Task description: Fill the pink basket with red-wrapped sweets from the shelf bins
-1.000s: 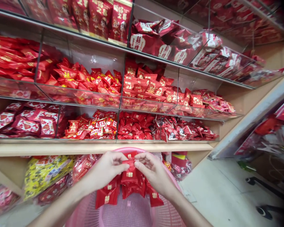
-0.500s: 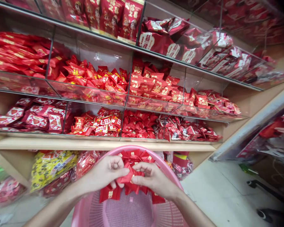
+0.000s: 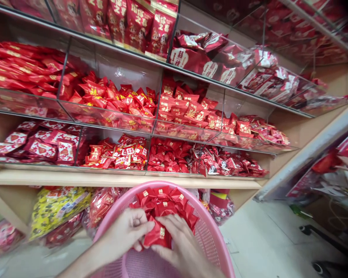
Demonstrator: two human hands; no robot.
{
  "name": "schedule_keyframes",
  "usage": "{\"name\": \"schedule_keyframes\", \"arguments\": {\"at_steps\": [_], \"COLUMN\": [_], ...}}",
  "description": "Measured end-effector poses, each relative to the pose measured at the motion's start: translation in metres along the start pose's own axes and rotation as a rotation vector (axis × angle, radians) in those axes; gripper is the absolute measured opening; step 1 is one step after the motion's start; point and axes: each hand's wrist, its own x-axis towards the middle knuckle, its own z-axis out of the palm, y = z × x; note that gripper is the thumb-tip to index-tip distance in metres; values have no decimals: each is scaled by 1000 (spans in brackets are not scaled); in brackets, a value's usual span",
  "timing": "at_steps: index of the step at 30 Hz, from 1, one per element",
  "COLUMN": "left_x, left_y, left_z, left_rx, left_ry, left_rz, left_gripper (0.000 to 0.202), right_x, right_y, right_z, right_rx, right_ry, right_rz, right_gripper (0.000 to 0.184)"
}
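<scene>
A round pink mesh basket (image 3: pixel 211 243) sits low in front of me with a pile of small red candy packets (image 3: pixel 162 200) at its far side. Both my hands are inside it. My left hand (image 3: pixel 127 231) and my right hand (image 3: pixel 179 243) pinch the same red packet with a gold mark (image 3: pixel 158 235) between their fingertips, just above the basket floor. Both hands are closed on it.
Clear acrylic bins (image 3: pixel 118 116) on a wooden shelf unit (image 3: pixel 104 178) hold heaps of red wrapped sweets in rows. Bagged goods, one yellow bag (image 3: pixel 58 206), lie under the lowest shelf. Pale floor (image 3: pixel 266 239) lies to the right, with a slanted panel (image 3: pixel 307 154).
My hands have dropped from above the basket rim down into it, carrying the red packets. The bunch that hung below my fingers now lies in the basket.
</scene>
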Motion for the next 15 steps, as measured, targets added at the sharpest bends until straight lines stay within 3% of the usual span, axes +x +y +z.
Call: {"name": "schedule_keyframes", "arguments": {"at_steps": [4,9,11,15], "left_x": [-7,-17,-19,-23], "left_y": [1,6,2,-14], "left_z": [-7,-39,-54,-76], "left_rx": [99,113,121,169], "left_ry": [71,222,337,674], "left_rz": [13,106,130,156], "left_gripper": [36,33,32,30], "right_x": [-1,0,0,-6], "right_y": [13,26,29,26], "right_z": [-7,-28,-34,-37], "right_rx": [-35,-17,-15,-35], "right_ry": [-59,-9,-8,-64], "right_rz": [29,-49,-62,-58], "right_gripper": [60,48,45,45]}}
